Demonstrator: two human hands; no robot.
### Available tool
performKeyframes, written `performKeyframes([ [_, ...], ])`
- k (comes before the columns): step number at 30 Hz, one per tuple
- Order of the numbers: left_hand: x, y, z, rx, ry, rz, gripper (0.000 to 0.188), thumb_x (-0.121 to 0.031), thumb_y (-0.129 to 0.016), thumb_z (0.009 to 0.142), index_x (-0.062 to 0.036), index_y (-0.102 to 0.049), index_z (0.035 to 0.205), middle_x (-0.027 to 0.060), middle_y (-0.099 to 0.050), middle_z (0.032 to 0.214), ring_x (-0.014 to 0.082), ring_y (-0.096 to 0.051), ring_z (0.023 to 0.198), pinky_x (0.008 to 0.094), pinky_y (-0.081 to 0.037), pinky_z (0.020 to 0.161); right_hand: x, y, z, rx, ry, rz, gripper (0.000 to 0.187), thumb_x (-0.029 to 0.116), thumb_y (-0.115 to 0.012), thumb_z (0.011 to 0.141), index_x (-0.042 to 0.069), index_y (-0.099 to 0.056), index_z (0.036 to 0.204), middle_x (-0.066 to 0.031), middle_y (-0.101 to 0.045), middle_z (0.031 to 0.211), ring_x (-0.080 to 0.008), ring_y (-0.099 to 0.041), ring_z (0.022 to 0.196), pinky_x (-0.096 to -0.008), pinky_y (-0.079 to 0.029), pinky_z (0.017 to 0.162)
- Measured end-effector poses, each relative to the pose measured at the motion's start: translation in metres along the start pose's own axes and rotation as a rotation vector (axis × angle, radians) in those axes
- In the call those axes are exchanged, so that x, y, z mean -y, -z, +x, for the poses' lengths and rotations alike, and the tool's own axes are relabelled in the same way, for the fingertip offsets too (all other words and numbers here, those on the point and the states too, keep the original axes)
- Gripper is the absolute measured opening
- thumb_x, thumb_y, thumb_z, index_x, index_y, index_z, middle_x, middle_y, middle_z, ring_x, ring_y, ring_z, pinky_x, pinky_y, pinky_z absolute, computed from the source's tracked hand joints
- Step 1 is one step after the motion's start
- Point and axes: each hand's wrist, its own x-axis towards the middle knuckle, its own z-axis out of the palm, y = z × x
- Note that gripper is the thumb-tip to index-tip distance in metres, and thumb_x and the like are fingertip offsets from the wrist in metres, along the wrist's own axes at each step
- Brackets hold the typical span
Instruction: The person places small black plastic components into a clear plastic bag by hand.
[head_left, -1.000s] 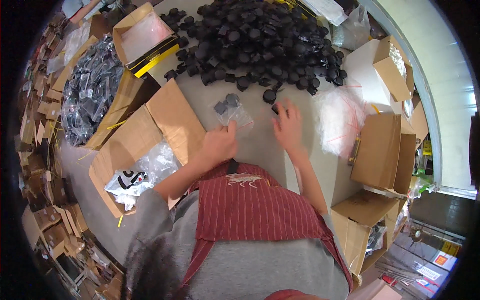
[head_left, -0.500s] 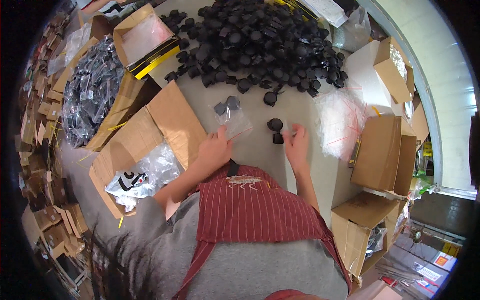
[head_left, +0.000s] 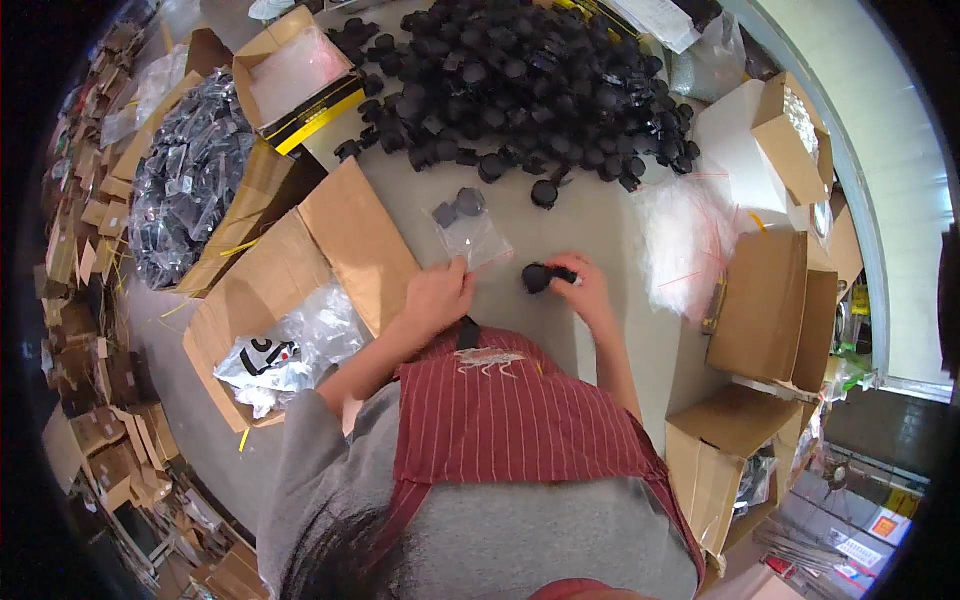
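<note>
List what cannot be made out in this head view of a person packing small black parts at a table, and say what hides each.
- The black part at the right hand: fingers cover one end, too small to tell its kind.
- The left hand grip on the clear bag: fingertips hidden under the hand.
- The bag's two dark pieces: too small.
- The open box contents: glare washes them out.
- The table front edge: hidden by the person's apron.

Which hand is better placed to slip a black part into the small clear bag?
Probably the right. The right hand already holds black parts just beside the clear bag, while the left hand pins the bag's near edge on the table, so it is occupied.
</note>
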Motion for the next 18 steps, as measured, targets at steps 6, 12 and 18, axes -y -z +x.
performKeyframes([
  [6,0.002,-0.005,0.002,-0.043,0.002,-0.12,0.023,-0.027,-0.06,0.092,-0.0047,-0.055,0.09,0.0195,-0.064,0.077,0.0393,-0.064,0.07,0.0494,-0.05,0.06,0.018,0.026,0.003,-0.516,0.458,-0.442,0.034,0.003,-0.062,0.083,0.008,-0.065,0.116,-0.0173,-0.053,0.129,-0.0316,-0.055,0.111,-0.0376,-0.051,0.081],
  [12,-0.001,-0.006,0.005,-0.065,-0.007,-0.158,0.025,-0.028,-0.06,0.093,-0.0045,-0.053,0.092,0.0184,-0.065,0.077,0.0379,-0.065,0.07,0.0493,-0.05,0.06,0.053,0.006,0.004,-0.555,0.153,-0.806,0.046,0.024,-0.074,0.082,0.007,-0.057,0.122,-0.0235,-0.051,0.114,-0.0396,-0.054,0.105,-0.0418,-0.054,0.075],
  [18,-0.007,-0.01,0.007,-0.088,-0.073,-0.11,0.023,-0.026,-0.061,0.09,-0.0048,-0.052,0.089,0.016,-0.063,0.065,0.0361,-0.064,0.058,0.0479,-0.05,0.052,0.041,0.003,0.005,-0.311,0.093,-0.635,0.03,0.022,-0.072,0.084,0.006,-0.061,0.106,-0.0176,-0.055,0.111,-0.0329,-0.064,0.082,-0.0392,-0.055,0.068],
])
